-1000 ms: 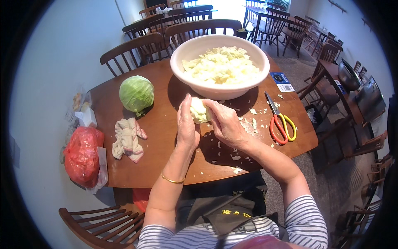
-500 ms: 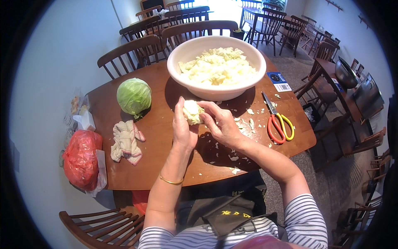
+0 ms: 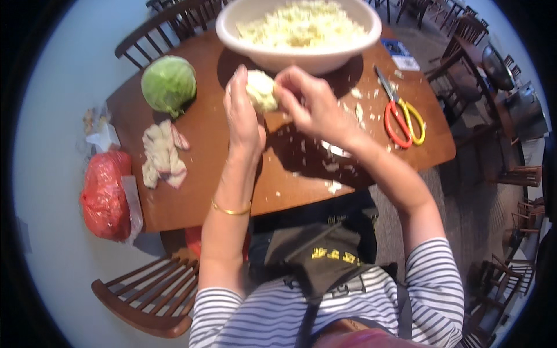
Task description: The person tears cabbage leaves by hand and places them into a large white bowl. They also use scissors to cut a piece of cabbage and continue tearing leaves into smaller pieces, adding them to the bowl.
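Observation:
A pale, small cabbage heart [image 3: 261, 91] rests against the palm and fingers of my left hand [image 3: 242, 116]. The thumb and fingers of my right hand [image 3: 313, 107] pinch at its right side. Just beyond both hands stands a big white bowl [image 3: 299, 58], filled with torn pale cabbage leaves [image 3: 301, 26]. A whole green cabbage [image 3: 169, 86] sits on the table to the left. Scissors [image 3: 400, 113] with one red and one yellow handle lie to the right, apart from my hands.
Cabbage scraps [image 3: 333, 187] dot the brown wooden table [image 3: 203, 203]. A crumpled cream cloth [image 3: 162, 153] lies at left, and a filled red plastic bag [image 3: 106, 197] sits by the table's left edge. A wooden chair [image 3: 148, 298] stands at the near left. Metal pots [image 3: 518, 110] are on another table at right.
The view has tilted downward, so the table and bowl appear higher in the picture. Both hands still hold the cabbage heart, with the right fingers slightly shifted on it.

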`<control>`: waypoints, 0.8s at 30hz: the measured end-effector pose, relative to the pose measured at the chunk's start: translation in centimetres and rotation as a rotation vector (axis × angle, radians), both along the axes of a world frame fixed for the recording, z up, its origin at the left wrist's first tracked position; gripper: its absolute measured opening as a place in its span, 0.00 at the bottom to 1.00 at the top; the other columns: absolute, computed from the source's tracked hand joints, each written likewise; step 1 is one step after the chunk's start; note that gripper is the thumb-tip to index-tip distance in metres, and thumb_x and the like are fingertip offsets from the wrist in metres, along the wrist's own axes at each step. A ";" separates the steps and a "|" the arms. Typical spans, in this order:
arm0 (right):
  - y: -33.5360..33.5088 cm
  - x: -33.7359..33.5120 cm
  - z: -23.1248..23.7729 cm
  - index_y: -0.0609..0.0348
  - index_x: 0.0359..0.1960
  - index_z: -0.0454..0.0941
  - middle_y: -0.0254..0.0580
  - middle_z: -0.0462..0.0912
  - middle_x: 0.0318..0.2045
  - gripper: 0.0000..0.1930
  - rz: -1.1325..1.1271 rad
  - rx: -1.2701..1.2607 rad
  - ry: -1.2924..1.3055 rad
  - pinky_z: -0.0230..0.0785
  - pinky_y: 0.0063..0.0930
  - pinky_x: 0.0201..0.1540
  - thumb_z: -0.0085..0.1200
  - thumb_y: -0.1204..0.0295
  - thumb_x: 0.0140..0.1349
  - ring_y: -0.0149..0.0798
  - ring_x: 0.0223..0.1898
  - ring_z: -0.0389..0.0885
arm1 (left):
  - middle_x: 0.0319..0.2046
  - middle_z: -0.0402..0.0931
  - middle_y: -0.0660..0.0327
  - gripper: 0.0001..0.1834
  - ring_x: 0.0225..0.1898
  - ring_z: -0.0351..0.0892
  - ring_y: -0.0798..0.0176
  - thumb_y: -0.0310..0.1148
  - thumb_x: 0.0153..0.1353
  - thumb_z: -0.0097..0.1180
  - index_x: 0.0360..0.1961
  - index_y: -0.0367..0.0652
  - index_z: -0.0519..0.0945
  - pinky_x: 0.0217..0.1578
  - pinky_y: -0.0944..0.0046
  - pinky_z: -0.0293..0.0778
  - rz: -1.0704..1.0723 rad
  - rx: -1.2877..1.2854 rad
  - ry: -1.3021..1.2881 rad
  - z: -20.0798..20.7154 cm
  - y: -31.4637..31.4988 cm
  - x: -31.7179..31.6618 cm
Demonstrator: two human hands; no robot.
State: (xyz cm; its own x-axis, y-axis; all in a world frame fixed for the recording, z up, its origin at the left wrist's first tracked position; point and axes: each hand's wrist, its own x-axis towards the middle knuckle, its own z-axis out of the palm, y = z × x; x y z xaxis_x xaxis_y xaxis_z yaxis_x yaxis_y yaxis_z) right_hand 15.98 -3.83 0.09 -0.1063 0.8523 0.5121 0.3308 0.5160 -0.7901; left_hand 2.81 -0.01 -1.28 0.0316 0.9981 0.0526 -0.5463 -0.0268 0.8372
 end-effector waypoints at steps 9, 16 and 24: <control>1.3 2.4 -0.1 0.65 0.38 0.75 0.36 0.79 0.24 0.11 0.410 -0.212 0.137 0.72 0.19 0.32 0.52 0.67 0.66 0.24 0.27 0.78 | 0.31 0.79 0.62 0.15 0.32 0.81 0.63 0.42 0.64 0.46 0.37 0.41 0.76 0.31 0.61 0.79 -0.452 -0.207 -0.163 1.1 0.6 -1.6; 1.3 4.6 1.3 0.60 0.44 0.73 0.30 0.74 0.22 0.09 0.770 -0.520 0.711 0.69 0.21 0.31 0.52 0.71 0.66 0.26 0.27 0.75 | 0.35 0.74 0.55 0.19 0.34 0.75 0.61 0.42 0.65 0.43 0.42 0.33 0.72 0.26 0.67 0.72 -0.760 -0.170 -0.318 1.1 0.9 -1.9; 2.5 7.8 3.3 0.56 0.46 0.78 0.50 0.75 0.49 0.12 -0.608 0.641 -0.613 0.64 0.42 0.57 0.55 0.77 0.59 0.47 0.51 0.73 | 0.35 0.72 0.52 0.21 0.35 0.72 0.58 0.46 0.65 0.46 0.40 0.34 0.72 0.28 0.67 0.74 -0.770 -0.232 -0.256 0.6 0.3 -0.2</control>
